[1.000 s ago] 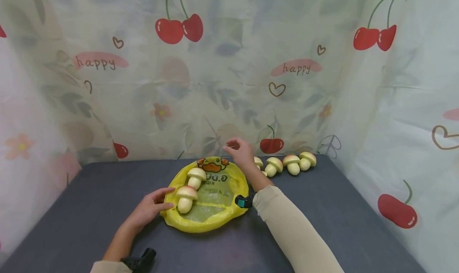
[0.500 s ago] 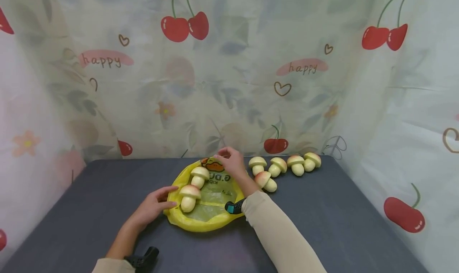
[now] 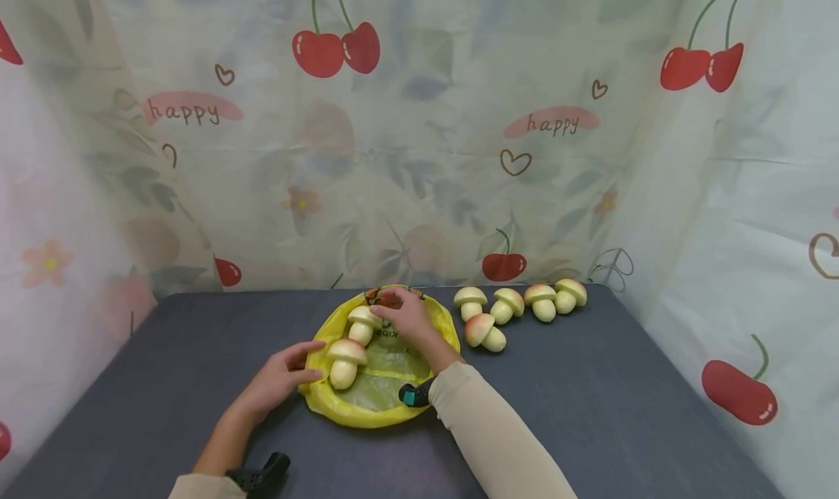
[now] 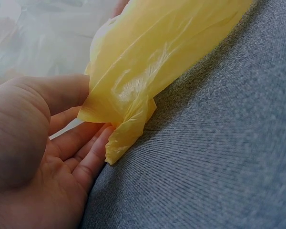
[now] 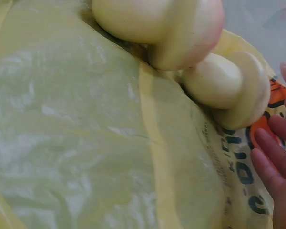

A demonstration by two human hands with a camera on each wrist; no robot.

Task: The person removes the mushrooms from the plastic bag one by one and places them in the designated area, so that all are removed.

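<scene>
A yellow plastic bag (image 3: 387, 417) with a duck print lies spread open on the dark table. Two toy mushrooms (image 3: 345, 362) rest on its left half, one behind the other. At the bag's left rim, my left hand (image 3: 278, 379) has its thumb and fingers apart; in the left wrist view its fingertips touch a crumpled yellow corner. Over the far part of the bag, my right hand (image 3: 408, 315) is beside the rear mushroom (image 5: 231, 88). Its fingers (image 5: 271, 164) are spread loosely near the cap in the right wrist view, with nothing between them.
Several more toy mushrooms (image 3: 505, 306) stand along the table's back right, and one mushroom (image 3: 485, 333) lies tilted in front of them. A printed curtain (image 3: 406, 120) hangs behind and at both sides of the dark table (image 3: 590, 397).
My right hand has moved left and slightly nearer across the bag, towards the rear mushroom. The mushrooms at the back right came into fuller view. My left hand stays at the rim.
</scene>
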